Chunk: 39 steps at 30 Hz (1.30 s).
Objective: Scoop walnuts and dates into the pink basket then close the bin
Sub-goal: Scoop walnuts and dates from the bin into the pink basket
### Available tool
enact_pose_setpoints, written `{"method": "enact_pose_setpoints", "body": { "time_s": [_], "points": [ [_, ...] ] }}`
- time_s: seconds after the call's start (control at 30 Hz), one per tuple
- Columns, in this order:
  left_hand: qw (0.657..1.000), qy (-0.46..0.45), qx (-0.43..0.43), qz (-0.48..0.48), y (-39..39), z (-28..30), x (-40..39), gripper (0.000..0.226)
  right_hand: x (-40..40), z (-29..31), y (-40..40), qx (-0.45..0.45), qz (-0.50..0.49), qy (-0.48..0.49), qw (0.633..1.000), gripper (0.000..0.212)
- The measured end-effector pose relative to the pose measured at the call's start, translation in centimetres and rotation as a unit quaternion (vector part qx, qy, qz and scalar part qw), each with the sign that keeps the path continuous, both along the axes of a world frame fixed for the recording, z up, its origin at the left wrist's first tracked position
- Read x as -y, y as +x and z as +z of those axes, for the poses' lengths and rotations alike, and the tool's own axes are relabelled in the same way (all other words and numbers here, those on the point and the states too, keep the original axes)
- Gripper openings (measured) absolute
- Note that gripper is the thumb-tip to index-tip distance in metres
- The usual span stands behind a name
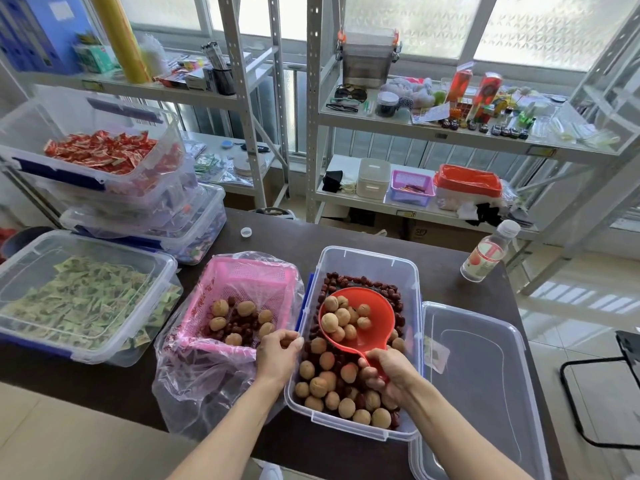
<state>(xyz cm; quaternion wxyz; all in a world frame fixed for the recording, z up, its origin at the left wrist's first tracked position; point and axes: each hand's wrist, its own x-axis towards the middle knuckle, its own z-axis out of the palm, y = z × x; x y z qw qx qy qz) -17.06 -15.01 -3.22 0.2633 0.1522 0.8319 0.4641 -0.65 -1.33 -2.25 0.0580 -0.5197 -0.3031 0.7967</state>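
You're midway: your right hand (388, 370) fingers grip the red plastic scoop (356, 318) loaded with walnuts over the clear plastic bin (360, 427), your left hand (277, 351) fingers pinch the partly filled pink mesh basket (239, 282) rim, and the clear lid (485, 375), right of your fingers, is still off.

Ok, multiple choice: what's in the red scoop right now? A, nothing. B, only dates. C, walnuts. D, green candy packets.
C: the scoop, held by the right hand over the bin, carries a pile of walnuts; no dates can be made out in it.
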Motion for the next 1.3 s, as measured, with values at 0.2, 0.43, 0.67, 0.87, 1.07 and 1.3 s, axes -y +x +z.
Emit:
{"method": "enact_pose_setpoints", "body": {
  "time_s": [0.2,0.43,0.67,0.87,1.07,1.3],
  "points": [
    [1.0,0.002,0.013,0.0,0.0,-0.1,0.1,0.011,-1.0,1.2,-0.2,-0.019,-0.015,0.023,0.999,0.022],
    [1.0,-0.001,0.028,-0.005,-0.4,-0.3,0.0,0.014,-1.6,3.8,-2.8,-0.05,0.02,0.087,0.995,0.021],
    [1.0,-0.008,0.028,0.007,-1.5,-0.2,0.3,0.012,-0.4,6.0,-7.3,-0.067,0.072,0.121,0.988,0.022],
    [0.996,0.039,0.039,0.077,-4.2,0.2,3.0,0.013,1.1,6.1,-11.2,-0.057,0.122,0.141,0.981,0.019],
    [0.971,0.043,0.07,0.224,-6.8,-1.7,8.2,0.011,3.0,5.4,-14.7,-0.011,0.184,0.185,0.965,0.02],
    [0.95,0.015,0.16,0.269,-8.0,-3.3,10.2,0.022,4.6,4.1,-16.9,0.084,0.283,0.308,0.905,0.024]
  ]
}}
